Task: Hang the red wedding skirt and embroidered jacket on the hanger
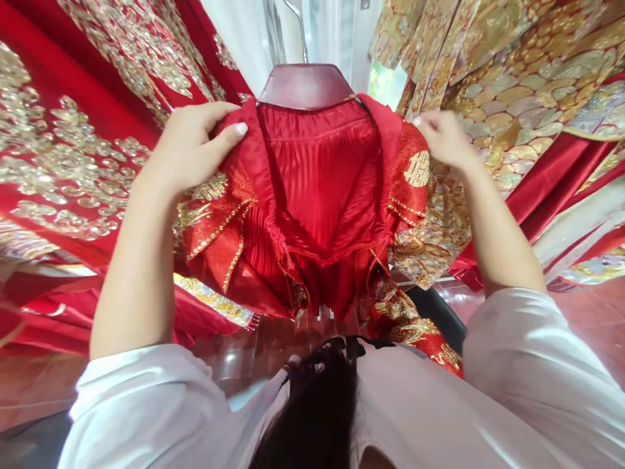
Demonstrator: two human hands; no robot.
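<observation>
A red embroidered dress (317, 169) with a pleated inside, gold-beaded trim and gold emblems on its sleeves hangs in front of me, neckline open. A dark reddish, wide-shouldered hanger (306, 86) with a metal hook sits in its neck. At the left shoulder, my left hand (195, 140) grips the fabric between thumb and fingers, the thumb lying on the front. My right hand (445, 135) pinches the other shoulder's outer edge above the emblem; some of its fingers are hidden behind the cloth.
Red cloth with gold sequins (92, 169) hangs close on the left. Garments with a gold scale pattern (517, 98) fill the upper right. Below lies a shiny reddish floor (234, 352). A dark object (439, 316) stands low at the right.
</observation>
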